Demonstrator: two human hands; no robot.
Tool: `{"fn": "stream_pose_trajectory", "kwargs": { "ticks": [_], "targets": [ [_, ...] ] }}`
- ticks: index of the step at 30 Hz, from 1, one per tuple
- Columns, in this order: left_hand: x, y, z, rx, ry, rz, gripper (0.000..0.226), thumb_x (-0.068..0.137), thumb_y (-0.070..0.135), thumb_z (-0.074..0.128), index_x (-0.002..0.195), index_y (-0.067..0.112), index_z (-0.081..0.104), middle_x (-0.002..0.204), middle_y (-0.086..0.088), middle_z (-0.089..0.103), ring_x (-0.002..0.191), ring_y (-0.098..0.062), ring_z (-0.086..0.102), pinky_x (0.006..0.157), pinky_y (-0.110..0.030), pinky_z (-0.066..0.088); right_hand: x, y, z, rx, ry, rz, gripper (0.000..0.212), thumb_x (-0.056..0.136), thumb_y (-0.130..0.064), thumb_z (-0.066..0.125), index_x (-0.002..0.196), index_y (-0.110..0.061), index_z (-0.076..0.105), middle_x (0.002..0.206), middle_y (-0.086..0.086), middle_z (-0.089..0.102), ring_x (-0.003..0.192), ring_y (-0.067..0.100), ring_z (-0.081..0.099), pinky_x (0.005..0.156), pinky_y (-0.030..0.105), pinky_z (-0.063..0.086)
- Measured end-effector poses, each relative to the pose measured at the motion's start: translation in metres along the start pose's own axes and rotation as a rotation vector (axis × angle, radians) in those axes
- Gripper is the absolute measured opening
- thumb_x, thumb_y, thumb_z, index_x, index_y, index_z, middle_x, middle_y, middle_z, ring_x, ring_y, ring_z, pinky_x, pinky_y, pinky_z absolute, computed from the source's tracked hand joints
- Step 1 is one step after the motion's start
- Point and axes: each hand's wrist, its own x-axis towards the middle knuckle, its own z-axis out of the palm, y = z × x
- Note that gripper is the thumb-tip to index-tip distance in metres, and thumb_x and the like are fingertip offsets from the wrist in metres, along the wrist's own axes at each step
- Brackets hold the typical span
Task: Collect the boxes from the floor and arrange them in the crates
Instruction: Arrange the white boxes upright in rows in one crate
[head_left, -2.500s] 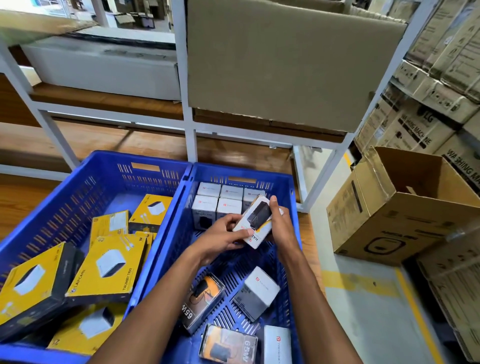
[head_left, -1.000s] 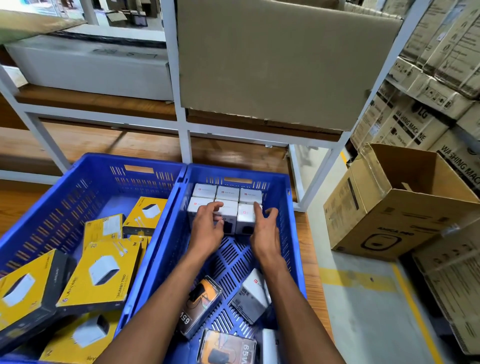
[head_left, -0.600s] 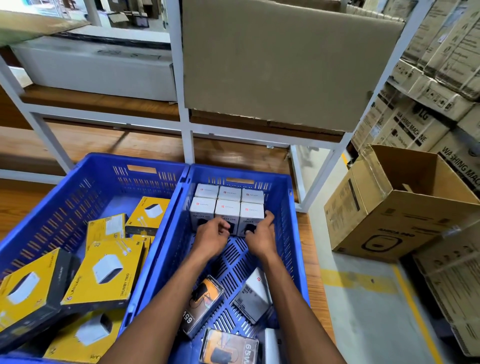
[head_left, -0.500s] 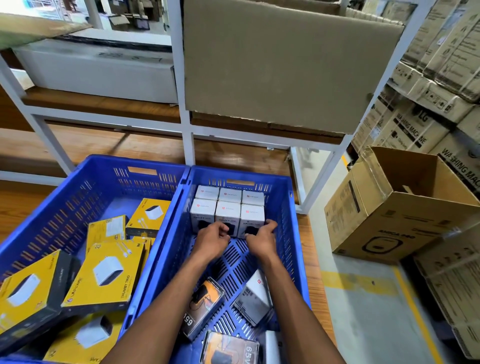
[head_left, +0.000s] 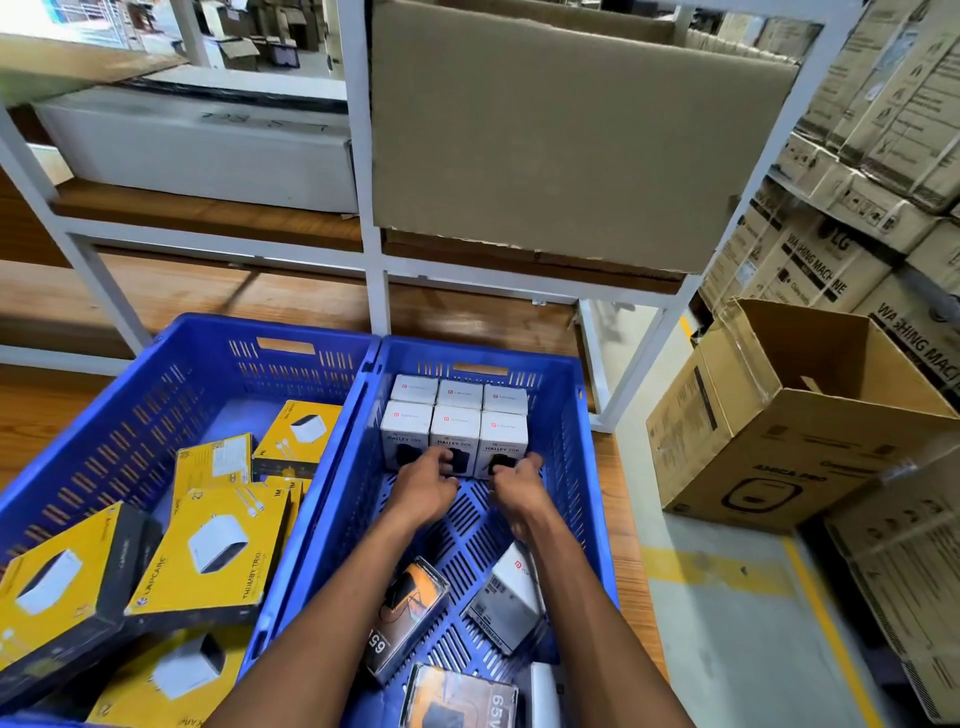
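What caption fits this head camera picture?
Both hands push stacked white cardboard boxes against the right blue plastic crate's far wall.

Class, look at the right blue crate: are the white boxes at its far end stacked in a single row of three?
No: the white boxes stand in two rows of three, six in all, against the far wall of the right blue crate.

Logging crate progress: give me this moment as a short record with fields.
right blue plastic crate: six white square boxes stand in two rows of three at the far wall; loose boxes lie nearer
left blue plastic crate: yellow flat boxes lie jumbled
left hand: fingers against the front row, no grip on any box
right hand: same, at the right-hand box
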Motion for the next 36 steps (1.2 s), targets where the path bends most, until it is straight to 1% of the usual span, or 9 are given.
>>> {"fn": "stream_pose_trajectory", "kwargs": {
  "ticks": [4,7,10,13,15,18,23,33,36],
  "targets": [
    [-0.012,0.009,0.003,-0.069,-0.219,0.104,0.022,0.095,0.028,0.070,0.117,0.030,0.067,0.099,0.010,0.076,0.094,-0.016,0.074,0.092,-0.038,0.060,-0.034,-0.020,-0.014,0.027,0.061,-0.007,0.078,0.088,0.002,0.039,0.156,-0.012,0.004,0.092,0.009,0.055,0.069,0.020,0.052,0.054,0.028,0.041],
    [-0.032,0.020,0.000,-0.137,-0.547,0.233,0.055,0.085,0.045,0.085,0.135,0.033,0.062,0.125,0.016,0.072,0.112,0.000,0.068,0.106,-0.031,0.053,-0.047,-0.031,-0.027,0.144,0.031,-0.044,0.083,0.091,0.010,0.033,0.160,-0.019,-0.004,0.137,0.016,0.051,0.099,0.030,0.063,0.075,0.040,0.058],
    [-0.050,0.028,-0.002,-0.033,-0.789,0.321,0.096,0.079,0.041,0.091,0.158,0.034,0.036,0.153,0.027,0.046,0.138,0.011,0.043,0.118,-0.016,0.028,-0.049,-0.034,-0.036,0.151,0.055,-0.060,0.079,0.092,0.008,0.033,0.160,-0.020,0.004,0.139,0.006,0.042,0.123,0.038,0.057,0.098,0.052,0.055],
    [-0.054,0.024,0.002,0.231,-0.835,0.397,0.109,0.074,0.048,0.093,0.161,0.035,0.030,0.163,0.020,0.038,0.146,0.001,0.037,0.123,-0.022,0.025,-0.051,-0.029,-0.043,0.093,0.044,-0.055,0.072,0.093,0.000,0.037,0.156,-0.024,0.011,0.135,0.014,0.053,0.105,0.032,0.062,0.080,0.042,0.055],
    [-0.057,0.020,0.006,0.337,-0.796,0.396,0.101,0.073,0.047,0.093,0.156,0.030,0.039,0.155,0.011,0.051,0.141,-0.010,0.048,0.120,-0.031,0.036,-0.057,-0.026,-0.046,0.079,0.020,-0.083,0.068,0.096,-0.003,0.041,0.154,-0.025,0.014,0.135,0.013,0.054,0.093,0.023,0.058,0.066,0.033,0.046],
    [-0.062,0.021,0.000,0.281,-0.680,0.421,0.069,0.078,0.037,0.091,0.136,0.029,0.055,0.129,0.010,0.068,0.119,-0.012,0.063,0.103,-0.033,0.048,-0.066,-0.024,-0.051,0.040,0.033,-0.125,0.053,0.098,-0.004,0.046,0.147,-0.020,0.034,0.123,0.006,0.056,0.096,0.016,0.056,0.082,0.034,0.047],
    [-0.064,0.024,-0.025,0.059,-0.366,0.392,0.064,0.074,0.040,0.093,0.126,0.028,0.058,0.122,0.009,0.069,0.114,-0.012,0.065,0.093,-0.028,0.052,-0.083,-0.020,-0.058,0.134,0.077,-0.281,0.013,0.106,-0.027,0.054,0.115,-0.020,0.061,0.115,-0.001,0.068,0.091,0.001,0.059,0.074,0.024,0.047],
    [-0.089,0.015,-0.039,-0.614,0.057,0.188,0.040,0.090,0.042,0.081,0.121,0.030,0.058,0.117,-0.004,0.075,0.100,-0.020,0.077,0.072,-0.040,0.066,-0.124,-0.014,-0.034,-0.049,0.108,-0.663,0.021,0.096,-0.048,0.065,0.108,-0.034,0.056,0.117,-0.007,0.063,0.105,0.006,0.064,0.088,0.030,0.054],
    [-0.090,0.013,-0.042,-0.651,0.098,0.183,0.038,0.091,0.049,0.078,0.120,0.031,0.061,0.113,-0.002,0.077,0.099,-0.020,0.078,0.072,-0.039,0.066,-0.138,-0.011,-0.035,-0.206,0.017,-0.829,0.051,0.084,-0.055,0.075,0.123,-0.033,0.050,0.126,-0.011,0.055,0.115,0.000,0.056,0.096,0.020,0.048]
  ]
}}
